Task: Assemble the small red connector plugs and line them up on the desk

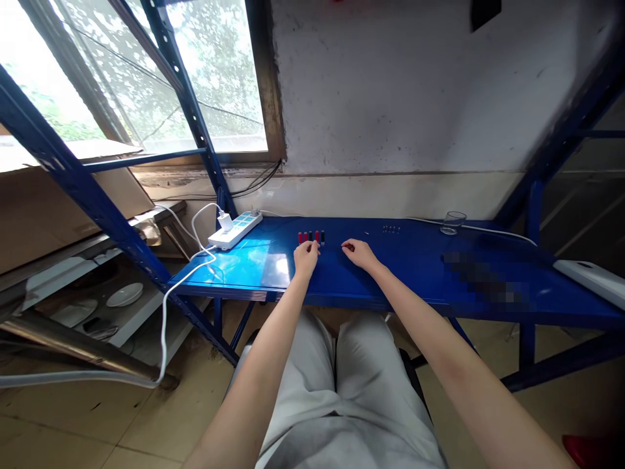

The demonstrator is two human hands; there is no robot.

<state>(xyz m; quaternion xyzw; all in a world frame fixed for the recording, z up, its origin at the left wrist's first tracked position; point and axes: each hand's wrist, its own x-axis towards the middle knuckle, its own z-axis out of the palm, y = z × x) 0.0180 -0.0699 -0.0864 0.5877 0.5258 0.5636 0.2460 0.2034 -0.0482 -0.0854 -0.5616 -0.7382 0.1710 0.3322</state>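
Note:
Small upright red and black cylinders stand in a short row on the blue table [336, 277]. My left hand [306, 257] is at the front of this row, its fingers closed at the lower end of a red cylinder [317, 235]. Beside that piece stands a black cylinder [323, 237] at the right end of the row. To the right, my right hand [360, 253] is low over the table, apart from the row, with fingers curled together. Whatever its fingertips hold, if anything, is too small to make out. Several tiny metallic pieces [391, 229] lie farther back.
A white power strip [237, 230] with a plugged-in adapter [225, 221] lies at the table's left end. A clear glass [453, 223] stands back right, near a blurred dark object [483, 277] and a white device [593, 280]. Blue shelf posts [178, 78] rise at both sides.

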